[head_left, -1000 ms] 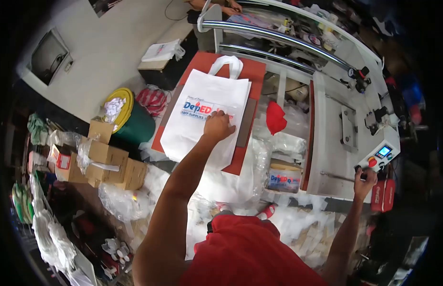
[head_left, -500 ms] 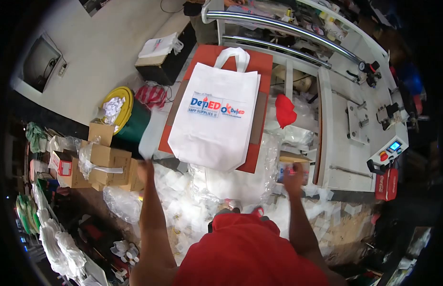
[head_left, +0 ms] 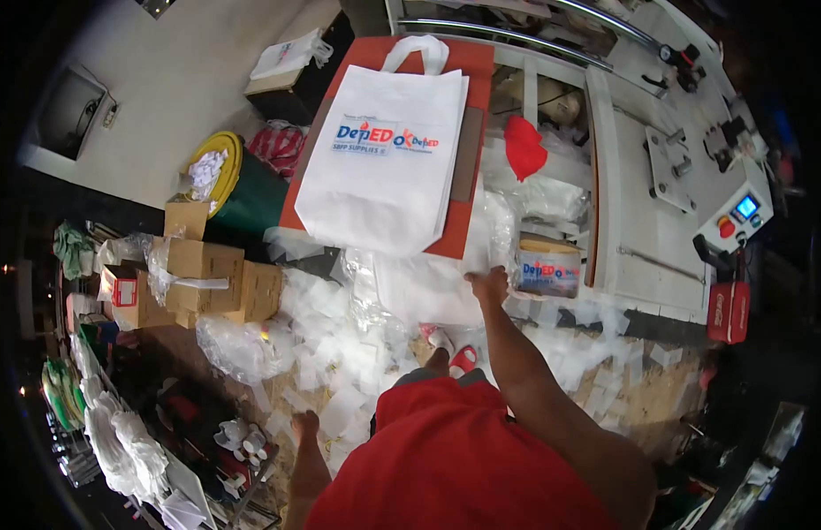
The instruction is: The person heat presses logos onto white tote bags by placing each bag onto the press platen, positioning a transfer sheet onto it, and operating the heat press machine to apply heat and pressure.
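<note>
White bag [head_left: 375, 194] flat on red board [head_left: 296, 216] | right hand [head_left: 488, 287] near stack [head_left: 548, 269] | left hand [head_left: 305, 424] low

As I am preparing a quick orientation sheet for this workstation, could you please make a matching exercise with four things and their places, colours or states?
Things
1. printed white bag
2. bin
3. control box
4. cardboard boxes

Descriptions
A. showing a lit blue display
B. lying on a red board
C. partly covered by clear plastic
D. green with a yellow rim

Right pairs: 1-B, 2-D, 3-A, 4-C
</note>
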